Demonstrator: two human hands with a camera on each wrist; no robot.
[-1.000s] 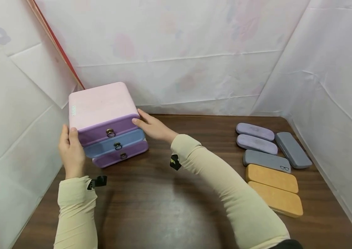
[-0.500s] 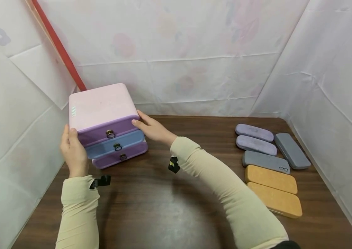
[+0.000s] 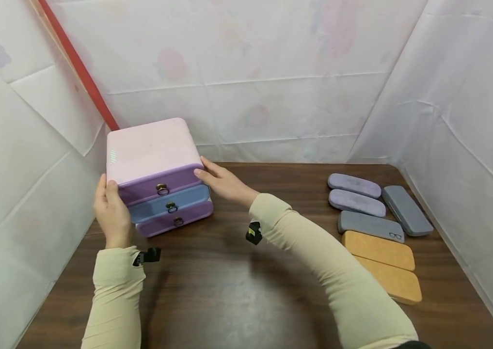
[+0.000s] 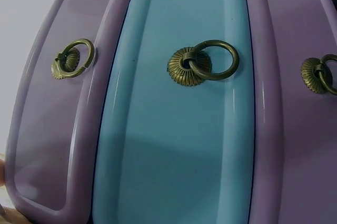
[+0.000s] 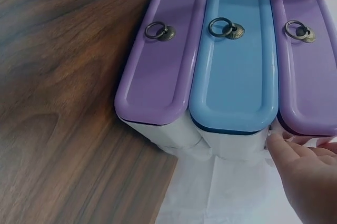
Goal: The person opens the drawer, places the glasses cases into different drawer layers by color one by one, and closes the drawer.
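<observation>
L hand (image 3: 113,213) & R hand (image 3: 228,185) grip drawer box (image 3: 156,157) at opp. sides, far L of table (image 3: 224,281); six cases (image 3: 370,226) at R

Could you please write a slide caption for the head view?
A left hand and right hand hold opposite sides of a pink-topped drawer unit, with six cases lying to the right.

Place: I'm at a makeshift, screened-off work spot; home or studio, I can't tell
Around me: creased white floral-print sheeting (image 3: 246,111) on three sides
Before me: a flat, dark brown wood-grain table (image 3: 224,300)
</observation>
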